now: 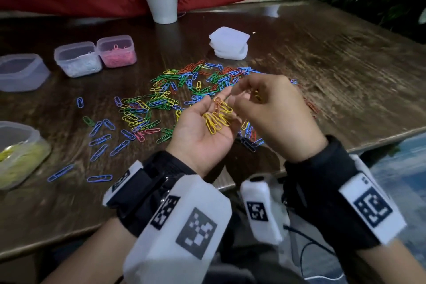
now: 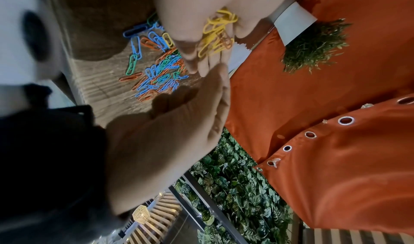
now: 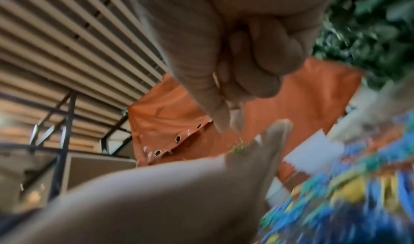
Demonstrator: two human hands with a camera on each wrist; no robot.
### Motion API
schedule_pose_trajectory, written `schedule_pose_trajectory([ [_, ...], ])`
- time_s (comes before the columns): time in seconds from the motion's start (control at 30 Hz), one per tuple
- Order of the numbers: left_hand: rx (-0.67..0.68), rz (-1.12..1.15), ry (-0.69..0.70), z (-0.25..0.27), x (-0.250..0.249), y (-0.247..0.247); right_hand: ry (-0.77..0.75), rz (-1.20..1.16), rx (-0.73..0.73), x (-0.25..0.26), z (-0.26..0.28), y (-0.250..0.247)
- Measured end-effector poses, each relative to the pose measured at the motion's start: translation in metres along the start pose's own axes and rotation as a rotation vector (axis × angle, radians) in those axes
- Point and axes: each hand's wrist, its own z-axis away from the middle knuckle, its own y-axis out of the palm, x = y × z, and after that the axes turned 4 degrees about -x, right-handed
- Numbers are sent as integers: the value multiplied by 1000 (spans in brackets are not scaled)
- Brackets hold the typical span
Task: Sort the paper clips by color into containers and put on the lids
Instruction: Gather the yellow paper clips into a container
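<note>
My left hand [image 1: 202,120] is held palm up above the table's front edge, and a small bunch of yellow paper clips [image 1: 216,117] lies on its palm and fingers. In the left wrist view the same yellow clips [image 2: 217,33] rest along the fingers of the left hand [image 2: 190,49]. My right hand [image 1: 246,97] hovers just right of them, fingers curled, pinching what looks like one yellow clip [image 1: 257,97]. Behind both hands lies the mixed pile of paper clips [image 1: 175,90]. The right wrist view is blurred; it shows the right hand's fingers [image 3: 257,67] curled.
Open containers stand on the left: one with pink clips [image 1: 116,52], one with white clips [image 1: 78,59], one that looks empty [image 1: 22,72], one with yellow clips [image 1: 20,152]. A stack of lids [image 1: 229,42] sits behind the pile, and a white plant pot [image 1: 162,4] farther back.
</note>
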Motion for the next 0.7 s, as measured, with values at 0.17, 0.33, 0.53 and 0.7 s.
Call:
schedule_pose_trajectory([
  [0.17, 14, 26, -40, 10, 4, 1, -5, 184, 70, 5, -3, 4],
  [0.33, 5, 18, -37, 12, 3, -2, -16, 99, 44, 0, -6, 6],
  [0.53, -30, -16, -44, 14, -3, -2, -141, 169, 218, 2, -5, 4],
  [0.7, -20, 20, -70, 11, -5, -6, -186, 195, 167, 0, -9, 6],
])
